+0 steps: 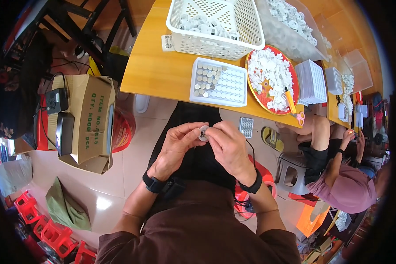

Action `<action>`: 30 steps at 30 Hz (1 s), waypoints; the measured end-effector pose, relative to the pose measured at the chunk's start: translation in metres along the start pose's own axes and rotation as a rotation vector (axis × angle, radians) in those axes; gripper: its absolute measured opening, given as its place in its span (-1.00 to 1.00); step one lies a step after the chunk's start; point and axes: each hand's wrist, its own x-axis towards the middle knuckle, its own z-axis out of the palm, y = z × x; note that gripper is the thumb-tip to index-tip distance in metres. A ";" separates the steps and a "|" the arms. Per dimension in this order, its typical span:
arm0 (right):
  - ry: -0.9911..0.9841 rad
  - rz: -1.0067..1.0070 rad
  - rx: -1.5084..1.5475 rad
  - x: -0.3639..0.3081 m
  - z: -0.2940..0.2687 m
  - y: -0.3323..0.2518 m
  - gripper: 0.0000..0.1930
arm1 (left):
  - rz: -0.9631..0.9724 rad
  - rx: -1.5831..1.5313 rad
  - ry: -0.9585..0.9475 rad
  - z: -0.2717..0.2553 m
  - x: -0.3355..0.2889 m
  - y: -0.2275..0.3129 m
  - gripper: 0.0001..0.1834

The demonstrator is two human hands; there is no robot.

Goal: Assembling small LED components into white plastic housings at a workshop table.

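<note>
Between my two hands, above my lap, is a small round white plastic piece (203, 133) with a dark spot in its middle. My left hand (180, 143) pinches it from the left with thumb and fingers. From the other side my right hand (226, 145) presses its closed fingertips against the piece. What the right fingertips may hold besides is hidden. Just beyond the hands, at the table edge, sits a white compartment tray (218, 100), its left part filled with round greyish discs. To its right a red round plate (296, 75) carries a heap of small white parts.
A white perforated basket (215, 52) and a clear bin (277, 26) of white parts stand farther back on the table (149, 70). Stacked white trays (310, 81) and pink-handled scissors (300, 118) are at right. A cardboard box (86, 119) stands left; a co-worker (347, 187) sits right.
</note>
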 end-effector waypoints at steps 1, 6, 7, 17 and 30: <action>0.001 -0.017 -0.056 0.000 0.001 -0.003 -0.80 | 0.000 -0.002 0.000 -0.001 0.000 0.000 -0.73; 0.033 -0.064 -0.081 -0.001 0.000 -0.007 -0.78 | 0.001 -0.131 0.000 -0.003 0.000 0.000 -0.70; 0.066 -0.043 -0.032 0.003 -0.004 -0.007 -0.78 | 0.002 -0.131 0.002 -0.004 0.000 0.000 -0.70; 0.254 0.133 -0.059 0.061 -0.001 0.034 -0.90 | -0.004 -0.116 -0.033 0.000 -0.004 0.002 -0.68; 0.176 0.028 -0.164 0.071 0.008 0.040 -0.91 | -0.006 -0.132 -0.014 -0.002 -0.006 0.005 -0.70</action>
